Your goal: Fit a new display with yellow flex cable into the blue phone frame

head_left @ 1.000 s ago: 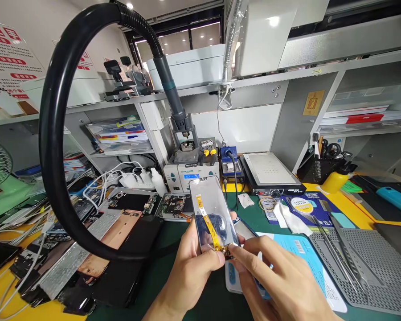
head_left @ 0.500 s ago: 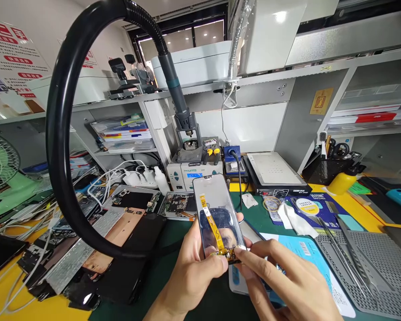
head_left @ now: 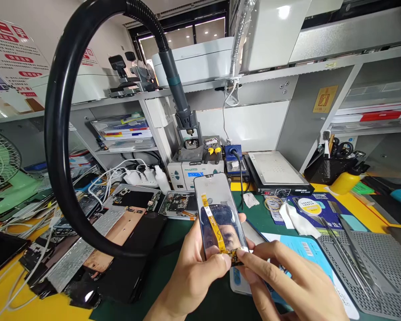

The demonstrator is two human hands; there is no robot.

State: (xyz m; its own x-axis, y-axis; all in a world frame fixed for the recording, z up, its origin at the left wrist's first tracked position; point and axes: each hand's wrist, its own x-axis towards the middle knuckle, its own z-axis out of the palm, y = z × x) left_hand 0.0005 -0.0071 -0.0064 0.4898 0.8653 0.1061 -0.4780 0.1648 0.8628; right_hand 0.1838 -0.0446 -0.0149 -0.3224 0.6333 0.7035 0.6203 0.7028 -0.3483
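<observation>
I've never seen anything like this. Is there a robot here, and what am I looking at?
There is no robot: these are a person's own bare hands, seen by a camera worn on the head, looking forward and down. The left hand holds a thin glossy screen with an orange strip along it. The right hand's fingertips are at the screen's lower right corner. Below is a green mat. To the left lie device parts; to the right, tweezers rest on a grey perforated mat. The big loop is a black hose.
</observation>
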